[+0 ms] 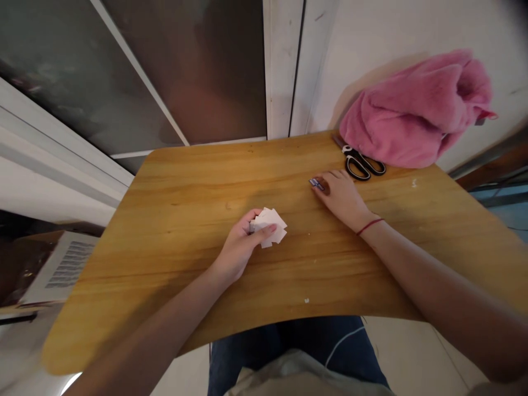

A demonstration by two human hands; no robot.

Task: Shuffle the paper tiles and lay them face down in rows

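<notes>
My left hand (241, 242) is closed on a fanned stack of small white paper pieces (268, 223), its thumb pressed across the top. The stack is held above the middle of the wooden table. Farther right, my right hand (341, 195) rests low at the tabletop, a red string round its wrist. A small flat blue-and-white piece (316, 183) shows between its thumb and fingers; its exact kind is too small to make out. Just beyond that hand lie scissors (359, 164) with black-and-white handles, their blades partly hidden under pink cloth.
A pink plush bundle (416, 113) leans against the wall at the table's back right. Tiny white scraps (306, 301) dot the wooden table (185, 187). A cardboard box (61, 269) stands beyond the left edge, and a framed dark panel (223, 71) rises behind.
</notes>
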